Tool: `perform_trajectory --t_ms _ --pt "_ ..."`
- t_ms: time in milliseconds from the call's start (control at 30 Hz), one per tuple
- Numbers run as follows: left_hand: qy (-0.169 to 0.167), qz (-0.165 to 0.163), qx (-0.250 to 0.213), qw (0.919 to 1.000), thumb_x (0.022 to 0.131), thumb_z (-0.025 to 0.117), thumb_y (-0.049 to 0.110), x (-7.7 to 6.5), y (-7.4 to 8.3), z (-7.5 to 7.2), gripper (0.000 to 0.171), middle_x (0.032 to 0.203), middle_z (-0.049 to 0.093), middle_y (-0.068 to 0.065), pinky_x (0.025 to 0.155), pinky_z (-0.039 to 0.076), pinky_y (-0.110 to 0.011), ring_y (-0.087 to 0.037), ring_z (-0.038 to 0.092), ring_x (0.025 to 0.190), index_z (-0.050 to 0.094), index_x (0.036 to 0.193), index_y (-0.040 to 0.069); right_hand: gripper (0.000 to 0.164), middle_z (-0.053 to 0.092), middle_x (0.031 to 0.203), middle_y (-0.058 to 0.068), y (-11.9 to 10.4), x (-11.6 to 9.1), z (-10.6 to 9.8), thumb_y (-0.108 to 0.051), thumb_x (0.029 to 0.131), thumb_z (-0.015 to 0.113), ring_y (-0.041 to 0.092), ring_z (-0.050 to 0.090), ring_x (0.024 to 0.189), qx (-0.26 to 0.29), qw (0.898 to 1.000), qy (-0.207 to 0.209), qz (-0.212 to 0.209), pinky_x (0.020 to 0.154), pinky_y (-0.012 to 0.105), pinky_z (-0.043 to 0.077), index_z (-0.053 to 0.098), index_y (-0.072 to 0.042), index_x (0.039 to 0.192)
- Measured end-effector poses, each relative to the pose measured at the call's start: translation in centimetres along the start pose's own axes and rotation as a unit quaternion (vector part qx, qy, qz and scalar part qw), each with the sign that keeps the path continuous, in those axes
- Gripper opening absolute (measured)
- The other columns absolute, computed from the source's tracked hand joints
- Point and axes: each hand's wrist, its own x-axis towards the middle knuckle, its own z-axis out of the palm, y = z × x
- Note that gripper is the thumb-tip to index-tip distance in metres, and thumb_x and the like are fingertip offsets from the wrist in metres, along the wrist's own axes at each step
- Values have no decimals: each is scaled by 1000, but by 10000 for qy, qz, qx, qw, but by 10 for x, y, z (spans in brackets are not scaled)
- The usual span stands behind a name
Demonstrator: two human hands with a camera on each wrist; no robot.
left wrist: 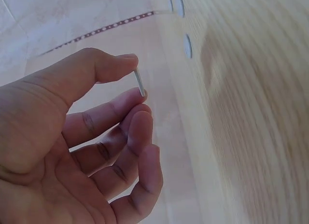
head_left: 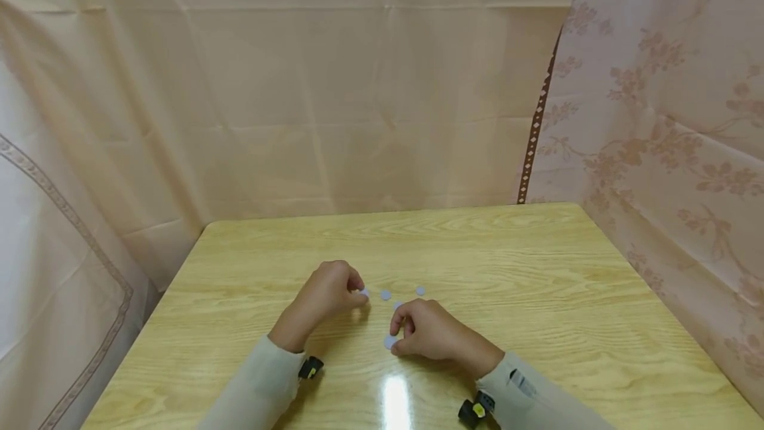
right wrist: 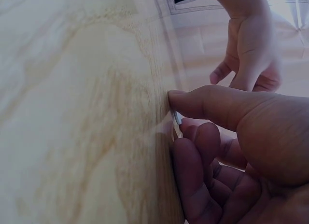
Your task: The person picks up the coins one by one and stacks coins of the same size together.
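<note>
My left hand [head_left: 327,294] pinches a small, thin white disc [left wrist: 140,83] by its edges between thumb and index finger. In the left wrist view that disc is seen nearly edge-on, raised off the table, and the other fingers are curled loosely below it. Nearer the front, my right hand [head_left: 432,332] is low at the tabletop, with thumb and index finger on opposite edges of another white disc [head_left: 390,342]. The right wrist view shows only a sliver of this disc [right wrist: 177,119] between the fingers.
Several like discs lie flat on the wood-grain table [head_left: 507,264]: one disc [head_left: 385,294] between the hands, a second disc [head_left: 420,290] behind the right hand, and a third disc [head_left: 398,306] partly hidden by it. Cloth curtains [head_left: 358,98] hang behind and beside the table.
</note>
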Motion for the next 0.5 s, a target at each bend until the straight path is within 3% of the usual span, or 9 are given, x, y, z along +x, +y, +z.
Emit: perform_trajectory --t_ms 267,500 --pt "-129 429 -30 9990 82 82 18 -8 7 6 14 93 72 -3 69 56 -29 -10 61 73 79 91 7 15 60 60 -6 0 0 0 -17 86 84 5 49 49 -6 10000 -9 -46 47 17 39 71 -14 94" --pt "-256 497 178 9983 80 82 20 -16 14 18 12 90 73 1 63 53 -25 -6 59 68 79 88 11 15 59 60 -6 -1 0 1 -17 86 84 5 48 49 36 10000 -6 -9 47 17 39 71 -13 94"
